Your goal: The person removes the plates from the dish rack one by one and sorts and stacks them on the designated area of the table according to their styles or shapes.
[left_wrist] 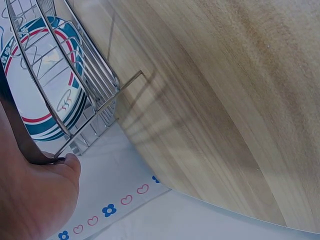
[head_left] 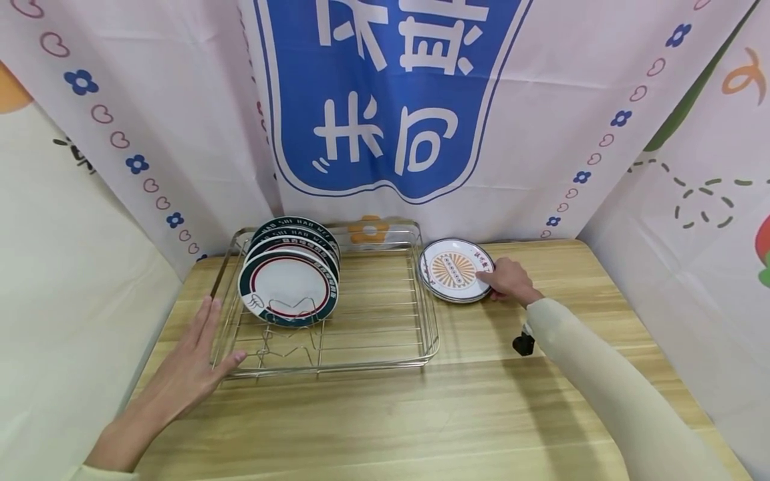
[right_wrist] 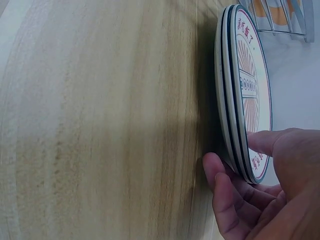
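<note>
At the right end of the wire dish rack point(head_left: 373, 364), my right hand point(head_left: 511, 280) pinches a small stack of white plates point(head_left: 454, 270). Its thumb lies on the top plate's face, and its fingers reach under the rim in the right wrist view. Three dark-edged plates point(right_wrist: 245, 95) show there, the top one printed with an orange sunburst and red characters. Along the rack's left side, my left hand point(head_left: 186, 367) rests with straight fingers and thumb spread at the front corner. Several green-rimmed plates point(head_left: 289, 287) lean upright one behind another in the rack's left part.
The rack stands on a light wooden table point(head_left: 337, 427). Behind it hangs a white cloth point(head_left: 240, 133) with a blue printed panel, and pale cloth walls close off both sides. A small black object point(head_left: 523, 345) shows under the right wrist.
</note>
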`<state>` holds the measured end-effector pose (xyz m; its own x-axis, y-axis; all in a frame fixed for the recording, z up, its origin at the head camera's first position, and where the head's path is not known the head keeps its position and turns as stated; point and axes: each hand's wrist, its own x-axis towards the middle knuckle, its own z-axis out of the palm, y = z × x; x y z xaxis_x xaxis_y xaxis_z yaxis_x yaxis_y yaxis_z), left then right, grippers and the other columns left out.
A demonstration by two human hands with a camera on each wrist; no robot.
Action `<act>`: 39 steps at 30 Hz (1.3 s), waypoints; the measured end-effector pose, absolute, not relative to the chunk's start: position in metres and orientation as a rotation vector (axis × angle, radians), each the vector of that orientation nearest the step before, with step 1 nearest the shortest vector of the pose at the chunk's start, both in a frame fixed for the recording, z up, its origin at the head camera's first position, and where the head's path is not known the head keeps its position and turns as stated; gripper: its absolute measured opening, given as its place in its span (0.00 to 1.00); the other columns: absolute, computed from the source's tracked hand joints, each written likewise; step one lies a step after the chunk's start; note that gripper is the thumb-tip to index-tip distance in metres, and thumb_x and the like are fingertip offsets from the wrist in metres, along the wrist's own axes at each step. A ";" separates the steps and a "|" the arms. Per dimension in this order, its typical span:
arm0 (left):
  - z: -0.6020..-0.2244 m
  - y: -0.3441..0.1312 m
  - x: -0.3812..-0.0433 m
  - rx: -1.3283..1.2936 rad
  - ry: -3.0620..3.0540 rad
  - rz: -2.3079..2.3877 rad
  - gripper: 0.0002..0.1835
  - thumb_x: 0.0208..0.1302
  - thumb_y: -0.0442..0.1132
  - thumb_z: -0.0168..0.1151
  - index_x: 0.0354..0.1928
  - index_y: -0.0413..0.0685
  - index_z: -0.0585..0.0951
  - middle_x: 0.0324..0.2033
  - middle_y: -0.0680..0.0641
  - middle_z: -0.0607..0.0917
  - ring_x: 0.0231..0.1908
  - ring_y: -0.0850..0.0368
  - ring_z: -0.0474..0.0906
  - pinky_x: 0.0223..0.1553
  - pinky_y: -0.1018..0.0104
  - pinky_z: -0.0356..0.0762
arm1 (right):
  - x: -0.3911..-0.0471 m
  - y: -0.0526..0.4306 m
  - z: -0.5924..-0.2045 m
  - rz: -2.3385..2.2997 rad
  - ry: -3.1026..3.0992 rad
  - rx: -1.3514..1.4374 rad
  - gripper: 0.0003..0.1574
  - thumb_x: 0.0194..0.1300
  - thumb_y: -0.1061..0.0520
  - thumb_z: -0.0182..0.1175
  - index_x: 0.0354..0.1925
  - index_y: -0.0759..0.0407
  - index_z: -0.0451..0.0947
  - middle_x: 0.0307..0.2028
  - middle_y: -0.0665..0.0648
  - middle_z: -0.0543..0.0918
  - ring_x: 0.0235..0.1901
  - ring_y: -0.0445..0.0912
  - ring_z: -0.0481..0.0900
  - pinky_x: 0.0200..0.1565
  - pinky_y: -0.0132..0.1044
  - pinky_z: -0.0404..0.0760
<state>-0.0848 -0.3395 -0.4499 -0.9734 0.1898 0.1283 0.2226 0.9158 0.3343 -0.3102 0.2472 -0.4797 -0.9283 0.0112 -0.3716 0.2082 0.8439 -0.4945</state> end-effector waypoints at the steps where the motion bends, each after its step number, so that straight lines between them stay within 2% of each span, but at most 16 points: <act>1: -0.450 -0.339 -0.085 -0.319 -2.986 -0.535 0.56 0.78 0.58 0.58 0.85 0.47 0.31 0.84 0.41 0.29 0.76 0.17 0.49 0.64 0.18 0.61 | -0.310 0.248 -0.480 -0.770 2.667 0.164 0.24 0.77 0.43 0.61 0.42 0.66 0.78 0.24 0.59 0.86 0.19 0.45 0.83 0.22 0.33 0.81; 7: -0.449 -0.337 -0.085 -0.330 -2.981 -0.534 0.55 0.78 0.57 0.59 0.85 0.48 0.31 0.84 0.41 0.30 0.77 0.19 0.49 0.64 0.18 0.61 | -0.305 0.253 -0.470 -0.627 2.772 0.149 0.28 0.78 0.38 0.57 0.40 0.63 0.79 0.28 0.58 0.82 0.24 0.48 0.79 0.27 0.37 0.76; 10: -0.448 -0.337 -0.085 -0.337 -2.991 -0.518 0.55 0.78 0.58 0.58 0.85 0.47 0.31 0.84 0.40 0.30 0.77 0.19 0.49 0.63 0.18 0.62 | -0.304 0.252 -0.456 -0.512 2.888 0.101 0.31 0.78 0.37 0.57 0.46 0.66 0.80 0.35 0.62 0.82 0.30 0.52 0.78 0.30 0.40 0.73; 14: -0.447 -0.337 -0.084 -0.328 -3.017 -0.471 0.55 0.79 0.59 0.57 0.85 0.47 0.30 0.84 0.39 0.29 0.75 0.17 0.52 0.61 0.19 0.65 | -0.304 0.242 -0.431 -0.473 2.993 -0.026 0.34 0.76 0.39 0.60 0.59 0.69 0.79 0.47 0.68 0.84 0.39 0.58 0.80 0.35 0.47 0.80; 17: -0.445 -0.338 -0.083 -0.318 -3.036 -0.440 0.55 0.79 0.60 0.56 0.85 0.47 0.30 0.83 0.39 0.28 0.73 0.15 0.54 0.58 0.19 0.69 | -0.301 0.229 -0.407 -0.478 3.014 -0.136 0.38 0.76 0.41 0.61 0.67 0.70 0.74 0.57 0.73 0.83 0.51 0.64 0.83 0.47 0.57 0.85; 21: -0.444 -0.340 -0.084 -0.333 -3.043 -0.408 0.55 0.79 0.60 0.56 0.85 0.46 0.31 0.83 0.39 0.27 0.72 0.14 0.54 0.55 0.19 0.72 | -0.293 0.204 -0.374 -0.481 3.008 -0.283 0.43 0.76 0.41 0.61 0.73 0.71 0.69 0.66 0.74 0.78 0.61 0.67 0.81 0.57 0.63 0.84; 31: -0.446 -0.340 -0.085 -0.377 -3.005 -0.374 0.54 0.79 0.59 0.56 0.86 0.48 0.33 0.84 0.37 0.31 0.74 0.17 0.53 0.56 0.19 0.72 | -0.264 0.116 -0.299 -0.342 3.013 -0.676 0.44 0.72 0.35 0.65 0.73 0.61 0.74 0.67 0.62 0.80 0.60 0.58 0.83 0.55 0.55 0.86; 37: -0.448 -0.340 -0.086 -0.391 -2.985 -0.366 0.53 0.79 0.59 0.56 0.86 0.47 0.35 0.84 0.34 0.33 0.75 0.18 0.53 0.56 0.19 0.72 | -0.253 0.066 -0.273 -0.255 2.984 -0.890 0.42 0.73 0.34 0.65 0.72 0.56 0.75 0.67 0.58 0.81 0.61 0.54 0.83 0.52 0.49 0.88; 39: -0.449 -0.340 -0.086 -0.389 -2.985 -0.366 0.53 0.79 0.59 0.57 0.86 0.46 0.35 0.84 0.33 0.34 0.74 0.17 0.54 0.57 0.19 0.71 | -0.252 0.051 -0.267 -0.249 2.959 -0.946 0.41 0.72 0.33 0.65 0.71 0.55 0.76 0.66 0.56 0.82 0.58 0.53 0.84 0.49 0.47 0.88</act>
<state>-0.0856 -0.3397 -0.4486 -0.9614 0.2383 0.1378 0.2646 0.9382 0.2231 -0.2517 0.0507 -0.2675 -0.8154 -0.5784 0.0249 -0.5744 0.8029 -0.1593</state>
